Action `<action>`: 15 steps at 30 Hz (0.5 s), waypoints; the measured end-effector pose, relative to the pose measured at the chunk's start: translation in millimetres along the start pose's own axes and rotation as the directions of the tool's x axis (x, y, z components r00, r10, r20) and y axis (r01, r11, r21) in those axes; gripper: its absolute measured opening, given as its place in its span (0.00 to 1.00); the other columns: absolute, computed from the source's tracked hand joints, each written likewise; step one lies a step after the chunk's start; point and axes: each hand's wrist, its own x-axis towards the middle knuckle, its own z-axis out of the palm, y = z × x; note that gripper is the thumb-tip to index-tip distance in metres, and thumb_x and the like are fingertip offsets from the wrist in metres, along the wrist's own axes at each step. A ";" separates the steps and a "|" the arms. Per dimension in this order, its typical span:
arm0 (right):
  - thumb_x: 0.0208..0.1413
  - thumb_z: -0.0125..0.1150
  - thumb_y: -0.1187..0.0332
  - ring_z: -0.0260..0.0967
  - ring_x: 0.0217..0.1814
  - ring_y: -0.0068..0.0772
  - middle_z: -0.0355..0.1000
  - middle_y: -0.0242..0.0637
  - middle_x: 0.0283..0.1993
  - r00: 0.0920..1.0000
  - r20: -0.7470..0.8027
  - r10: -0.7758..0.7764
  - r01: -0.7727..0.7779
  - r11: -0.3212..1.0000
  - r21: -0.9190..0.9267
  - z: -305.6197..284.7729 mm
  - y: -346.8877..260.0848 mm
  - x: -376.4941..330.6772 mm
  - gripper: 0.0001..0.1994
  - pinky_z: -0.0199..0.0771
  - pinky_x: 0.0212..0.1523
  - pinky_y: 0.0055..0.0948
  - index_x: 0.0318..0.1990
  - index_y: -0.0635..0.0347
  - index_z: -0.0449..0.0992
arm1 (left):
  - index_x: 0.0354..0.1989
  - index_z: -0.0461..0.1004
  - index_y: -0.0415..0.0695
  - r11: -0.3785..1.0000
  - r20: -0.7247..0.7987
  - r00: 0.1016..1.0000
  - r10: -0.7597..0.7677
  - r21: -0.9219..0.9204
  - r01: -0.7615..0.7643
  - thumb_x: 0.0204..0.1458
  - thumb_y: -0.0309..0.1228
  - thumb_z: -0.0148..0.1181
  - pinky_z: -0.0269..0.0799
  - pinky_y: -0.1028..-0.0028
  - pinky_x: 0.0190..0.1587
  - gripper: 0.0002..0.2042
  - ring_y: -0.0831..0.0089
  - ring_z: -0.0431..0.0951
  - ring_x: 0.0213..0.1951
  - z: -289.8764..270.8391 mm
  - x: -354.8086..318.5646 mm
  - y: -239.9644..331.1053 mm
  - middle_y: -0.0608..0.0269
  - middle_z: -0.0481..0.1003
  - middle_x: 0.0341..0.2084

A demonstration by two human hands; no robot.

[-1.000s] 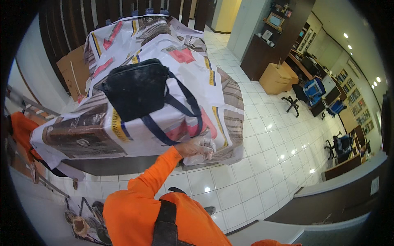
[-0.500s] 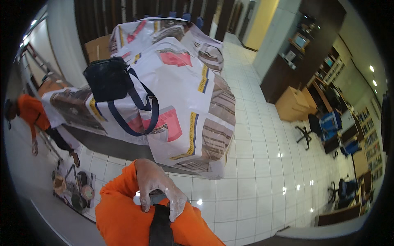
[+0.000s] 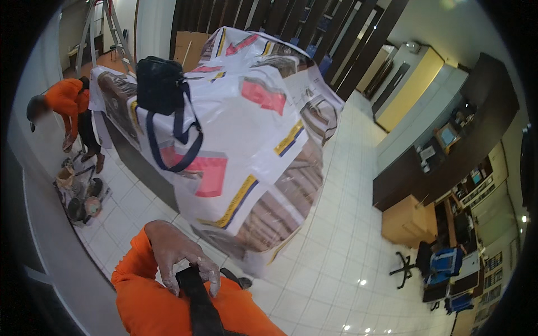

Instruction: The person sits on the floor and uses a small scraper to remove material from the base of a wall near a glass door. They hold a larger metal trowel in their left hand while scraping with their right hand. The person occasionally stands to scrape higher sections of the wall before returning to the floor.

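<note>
My left hand (image 3: 182, 249), dusted with a whitish powder, comes out of an orange sleeve (image 3: 134, 260) low in the head view. Its thumb and fingers curl down around a wide black strap (image 3: 199, 299) that lies over my orange clothing. The strap's upper end is partly under the palm. My right hand does not show. Beyond the hand stands a large bulky form under a printed white sheet (image 3: 246, 151). On that sheet rests a black shoulder bag (image 3: 159, 87), its dark blue strap (image 3: 196, 145) hanging in a loop.
At left a person in orange (image 3: 67, 101) bends over buckets and tools (image 3: 84, 196) on the floor. A stepladder (image 3: 115, 36) stands behind. White tiles (image 3: 342, 241) run along the right, toward a cardboard box (image 3: 409, 221), an office chair (image 3: 423, 263) and dark shelving (image 3: 443, 151).
The view has turned, so the covered form tilts and the person at left shows more fully, now bent lower over the buckets. My hand has shifted left in the picture, fingers further around the strap.
</note>
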 end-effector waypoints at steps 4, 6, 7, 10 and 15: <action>0.31 0.64 0.65 0.73 0.42 0.45 0.75 0.40 0.35 0.998 -0.038 -0.047 0.044 0.996 -0.083 -33.3 40.7 -38.4 0.18 0.73 0.39 0.42 0.33 0.65 0.76 | 0.59 0.67 0.40 0.984 -0.082 0.990 -0.117 0.127 0.126 0.53 0.28 0.70 0.74 0.70 0.41 0.26 0.69 0.78 0.42 -44.0 46.0 23.8 0.61 0.77 0.44; 0.30 0.63 0.66 0.73 0.39 0.45 0.74 0.38 0.33 0.993 -0.088 -0.081 0.066 0.985 -0.160 -43.7 68.0 -70.6 0.15 0.72 0.37 0.41 0.31 0.60 0.77 | 0.56 0.69 0.41 0.947 -0.131 0.968 -0.216 0.214 0.241 0.56 0.29 0.66 0.74 0.70 0.35 0.20 0.69 0.80 0.33 -75.6 85.0 52.5 0.61 0.79 0.35; 0.31 0.63 0.65 0.73 0.38 0.44 0.74 0.36 0.33 0.988 -0.153 0.023 -0.060 0.969 -0.239 -50.7 73.3 -85.2 0.14 0.72 0.36 0.41 0.31 0.56 0.76 | 0.55 0.70 0.41 0.938 -0.147 0.966 -0.212 0.248 0.244 0.57 0.29 0.65 0.74 0.70 0.35 0.19 0.68 0.79 0.32 -85.9 102.7 64.9 0.60 0.79 0.35; 0.33 0.65 0.65 0.72 0.35 0.42 0.72 0.32 0.32 0.932 -0.312 0.186 -0.306 0.864 -0.400 -66.4 81.0 -135.1 0.14 0.69 0.33 0.42 0.33 0.46 0.74 | 0.52 0.72 0.41 0.887 -0.168 0.959 -0.230 0.369 0.277 0.60 0.32 0.62 0.75 0.67 0.37 0.15 0.63 0.80 0.34 -114.7 163.7 88.6 0.57 0.79 0.34; 0.38 0.67 0.67 0.70 0.32 0.38 0.67 0.30 0.29 0.905 -0.391 0.166 -0.340 0.836 -0.431 -112.4 150.6 -237.6 0.16 0.66 0.32 0.43 0.34 0.40 0.67 | 0.57 0.69 0.43 0.739 -0.030 0.947 -0.321 0.617 0.270 0.62 0.39 0.61 0.76 0.62 0.42 0.19 0.59 0.82 0.40 -113.7 302.5 52.2 0.48 0.78 0.44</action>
